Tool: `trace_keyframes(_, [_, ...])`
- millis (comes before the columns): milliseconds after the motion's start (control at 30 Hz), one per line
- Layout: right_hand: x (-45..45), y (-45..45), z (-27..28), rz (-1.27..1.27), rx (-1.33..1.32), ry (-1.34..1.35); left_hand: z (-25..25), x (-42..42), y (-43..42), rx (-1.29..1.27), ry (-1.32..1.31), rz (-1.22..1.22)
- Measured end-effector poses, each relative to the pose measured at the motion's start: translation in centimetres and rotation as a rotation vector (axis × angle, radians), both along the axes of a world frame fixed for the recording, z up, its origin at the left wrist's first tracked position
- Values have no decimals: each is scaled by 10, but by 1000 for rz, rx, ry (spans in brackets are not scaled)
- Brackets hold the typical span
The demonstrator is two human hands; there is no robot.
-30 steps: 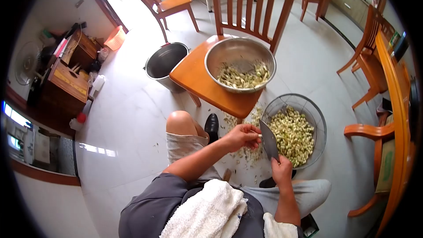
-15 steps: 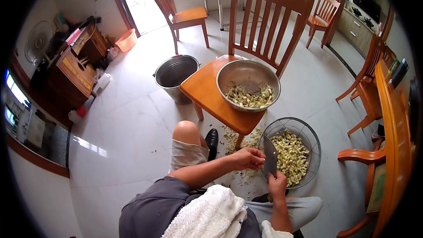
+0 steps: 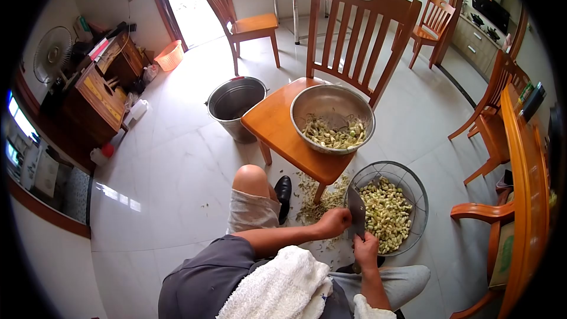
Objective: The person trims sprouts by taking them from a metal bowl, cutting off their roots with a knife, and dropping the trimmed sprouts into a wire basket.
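My right hand [image 3: 367, 250] is closed around the handle of a broad kitchen cleaver [image 3: 357, 211], its blade standing upright. Against the blade's left side my left hand [image 3: 335, 223] is closed in a pinch; whatever its fingers hold is hidden. Just right of the blade, a round wire basket [image 3: 423, 201] on the floor holds a heap of small trimmed pale green-white bulbs [image 3: 388, 215]. On the wooden chair in front of me, a steel bowl [image 3: 319, 99] contains similar bulbs [image 3: 335, 134] with stems and roots attached.
Trimmed scraps [image 3: 313, 201] litter the floor below the chair [image 3: 283, 121]. A metal bucket [image 3: 236, 127] stands left of it. A wooden armchair [image 3: 487, 211] is at the right, and a white towel [image 3: 283, 286] lies across my lap.
My left hand has turned and curled more tightly beside the blade. Both hands and the cleaver have shifted slightly, with the blade tilting a little.
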State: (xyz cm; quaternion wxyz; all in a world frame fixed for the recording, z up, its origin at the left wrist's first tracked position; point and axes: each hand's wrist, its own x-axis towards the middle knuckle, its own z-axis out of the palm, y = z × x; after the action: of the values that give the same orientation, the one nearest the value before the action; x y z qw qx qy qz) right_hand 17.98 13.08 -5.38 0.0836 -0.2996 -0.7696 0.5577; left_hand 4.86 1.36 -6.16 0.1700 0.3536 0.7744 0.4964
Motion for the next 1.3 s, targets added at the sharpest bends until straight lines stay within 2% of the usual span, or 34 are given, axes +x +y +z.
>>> trace_keyframes(167, [1, 0, -7, 10, 9, 10, -1, 3, -3, -124, 37, -67])
trace_keyframes(267, [3, 2, -13, -4, 39, 44, -10, 7, -2, -103, 3, -36])
trace_keyframes(367, [-1, 7, -9, -43, 96, 44, -13, 4, 3, 54, -142, 84])
trace_keyframes(400, [2, 7, -4, -54, 117, 23, -7, 4, 4, 122, -300, 126])
trace_keyframes(433, [3, 6, 1, -64, 71, 2, -4, 2, 5, 200, -371, 138])
trace_keyframes(500, [2, 4, 11, -80, -20, -41, 11, 4, 5, 172, -402, 168])
trace_keyframes(600, [0, 4, 8, -59, -9, -45, -9, 8, 7, 142, -77, 131])
trace_keyframes(633, [1, 5, 6, -58, 4, -50, -4, 7, 6, 146, -116, 123])
trace_keyframes(700, [2, 8, 5, -58, 28, -36, -36, 3, 7, 237, -202, 93])
trace_keyframes(733, [4, 9, -1, -67, 19, -22, -17, 0, 3, 140, -279, 101])
trace_keyframes(800, [4, 11, 0, -74, 21, -23, -31, -10, 5, 187, -640, 189])
trace_keyframes(833, [5, 11, 4, -70, 29, -41, -6, -14, 2, 179, -677, 210])
trace_keyframes(867, [7, 12, 1, -88, 33, -44, -12, -19, 0, 224, -752, 226])
trace_keyframes(900, [6, 12, -2, -101, 39, -34, -8, -23, 0, 288, -779, 252])
trace_keyframes(933, [8, 10, -3, -118, 12, -38, -3, -28, 1, 170, -658, 288])
trace_keyframes(1033, [6, 10, 2, -136, -43, -8, -11, -39, -3, 304, -676, 349])
trace_keyframes(1133, [8, 11, 2, -111, -75, 19, -3, -43, -4, 422, -902, 353])
trace_keyframes(1300, [8, 6, 10, -103, -44, 76, -8, -41, -3, 452, -953, 367])
